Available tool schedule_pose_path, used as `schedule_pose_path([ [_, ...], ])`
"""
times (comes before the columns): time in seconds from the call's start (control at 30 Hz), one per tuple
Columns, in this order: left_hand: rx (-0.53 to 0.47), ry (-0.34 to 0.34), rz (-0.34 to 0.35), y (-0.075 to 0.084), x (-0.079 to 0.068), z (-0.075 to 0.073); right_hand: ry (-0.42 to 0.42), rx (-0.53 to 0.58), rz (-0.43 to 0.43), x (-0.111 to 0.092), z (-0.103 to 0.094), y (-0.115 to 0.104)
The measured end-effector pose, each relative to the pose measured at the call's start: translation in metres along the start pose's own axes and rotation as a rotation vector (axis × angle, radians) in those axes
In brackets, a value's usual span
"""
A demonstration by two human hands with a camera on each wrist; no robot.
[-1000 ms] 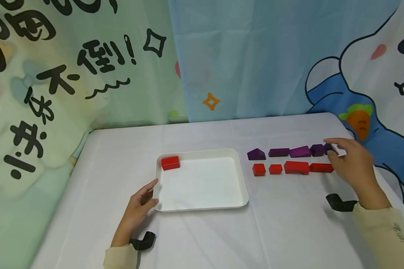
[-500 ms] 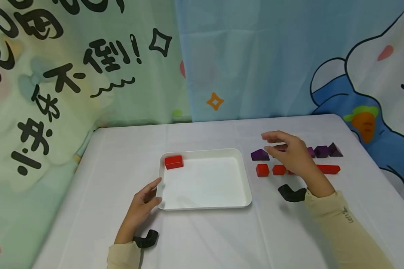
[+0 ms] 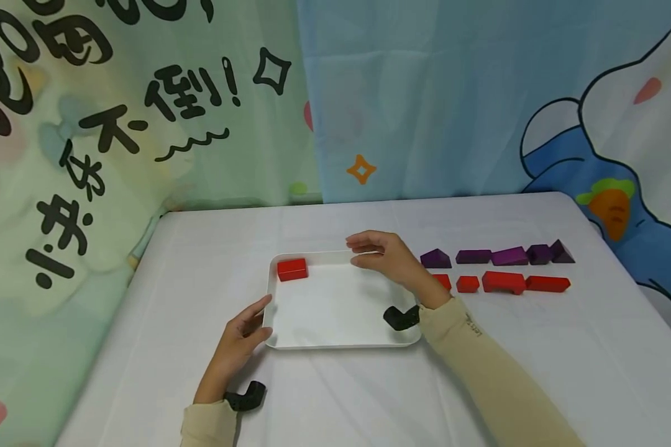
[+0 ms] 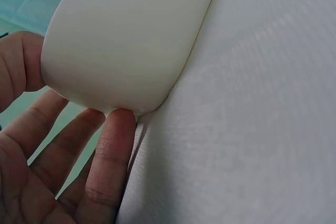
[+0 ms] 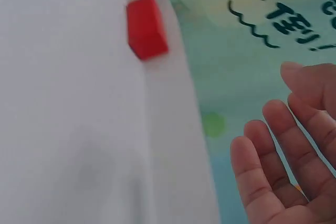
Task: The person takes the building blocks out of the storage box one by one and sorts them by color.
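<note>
A white rectangular tray (image 3: 341,310) lies on the table, with one red block (image 3: 292,269) in its far left corner. My left hand (image 3: 240,338) rests at the tray's left side, its fingertips and thumb touching the outer wall; the left wrist view shows fingers (image 4: 110,156) against that wall. Above the tray's far right part, my right hand (image 3: 383,254) hovers with nothing in it, fingers loosely bent and thumb apart. Right of the tray lie purple blocks (image 3: 510,256) in a back row, ending in a purple pyramid (image 3: 561,252), and red blocks (image 3: 503,282) in a front row.
A white cloth (image 3: 335,403) covers the table. Behind it hangs a printed curtain (image 3: 425,112) with lettering and a cartoon animal. A black wrist mount (image 3: 247,396) sits on the left wrist, another mount (image 3: 401,318) on the right.
My right hand has left the purple pyramid at the right end of the back row and swept left, over the rows, to above the tray. My left hand stays at the tray.
</note>
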State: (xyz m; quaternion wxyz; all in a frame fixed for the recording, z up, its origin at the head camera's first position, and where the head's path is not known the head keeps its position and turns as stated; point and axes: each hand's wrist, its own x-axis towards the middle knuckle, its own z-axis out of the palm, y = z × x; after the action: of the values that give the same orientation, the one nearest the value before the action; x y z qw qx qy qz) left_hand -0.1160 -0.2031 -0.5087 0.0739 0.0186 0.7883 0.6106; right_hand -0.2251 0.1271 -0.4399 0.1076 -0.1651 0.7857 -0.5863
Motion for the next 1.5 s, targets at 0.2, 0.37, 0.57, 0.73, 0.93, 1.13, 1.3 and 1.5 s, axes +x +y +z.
schedule_pose_path([
  [0.2,0.01,0.003,-0.007,0.0,0.002,0.0,-0.061,0.038,0.078,0.022,0.034,0.011],
  [0.37,0.01,0.013,-0.009,-0.001,0.002,0.0,-0.085,0.062,0.132,0.035,0.056,0.019],
  [0.57,0.004,0.009,-0.004,-0.002,0.002,0.001,-0.072,0.026,0.147,0.043,0.075,0.022],
  [0.73,0.013,0.009,0.005,-0.004,0.004,0.002,-0.052,-0.049,0.132,0.046,0.085,0.023],
  [0.93,0.007,0.002,0.01,-0.006,0.005,0.0,0.011,-0.097,0.141,0.048,0.097,0.023],
  [1.13,-0.005,-0.008,0.026,-0.006,0.004,-0.002,0.069,-0.147,0.104,0.052,0.11,0.023],
  [1.3,-0.014,-0.014,0.029,-0.005,0.004,-0.002,0.096,-0.126,0.099,0.052,0.114,0.022],
  [1.5,-0.001,-0.002,0.017,-0.004,0.003,-0.002,0.066,-0.094,0.121,0.049,0.109,0.017],
])
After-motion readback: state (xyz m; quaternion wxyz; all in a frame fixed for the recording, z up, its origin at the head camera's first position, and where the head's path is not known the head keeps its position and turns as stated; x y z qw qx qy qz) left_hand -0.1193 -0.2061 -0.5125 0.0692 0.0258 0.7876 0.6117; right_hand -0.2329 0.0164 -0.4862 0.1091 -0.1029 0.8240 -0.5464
